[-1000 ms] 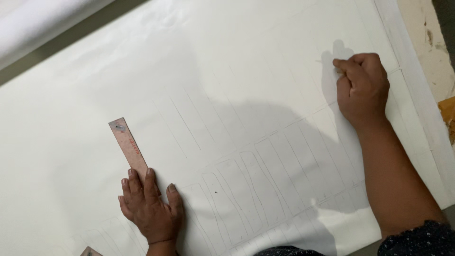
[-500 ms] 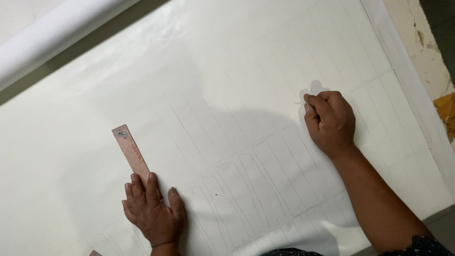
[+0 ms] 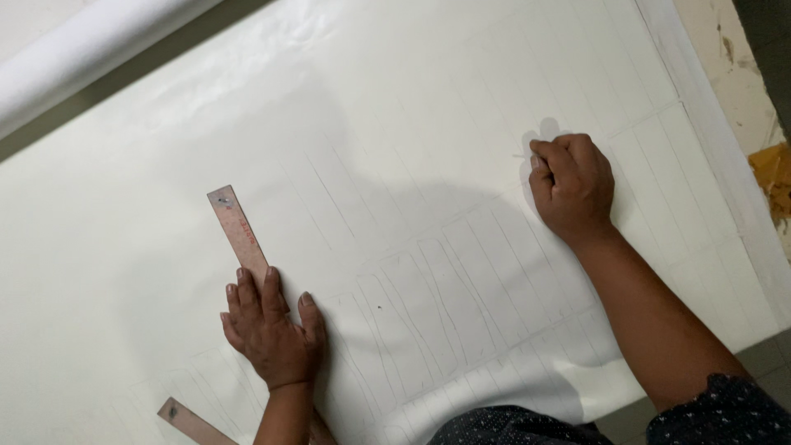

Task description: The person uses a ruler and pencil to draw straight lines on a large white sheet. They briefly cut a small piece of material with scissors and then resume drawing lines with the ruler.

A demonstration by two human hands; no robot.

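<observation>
A large white sheet (image 3: 395, 165) lies flat over the worktop and carries faint pencil lines – long narrow shapes drawn side by side. The left hand (image 3: 272, 334) rests flat on the sheet, its fingers (image 3: 247, 288) spread a little apart and pressing on the lower end of a brownish ruler (image 3: 239, 235), which lies at a slant and points up and to the left. A second strip of the same colour (image 3: 194, 422) shows just below this hand, near the bottom edge, partly hidden by the wrist. The right hand (image 3: 575, 185) is well apart from the left one, on the right part of the sheet; its fingers are curled together into a loose fist – if they hold a pencil or a chalk, I cannot tell, it is too small to see. At the top left a white roll (image 3: 91, 49) lies along the edge of the sheet.
</observation>
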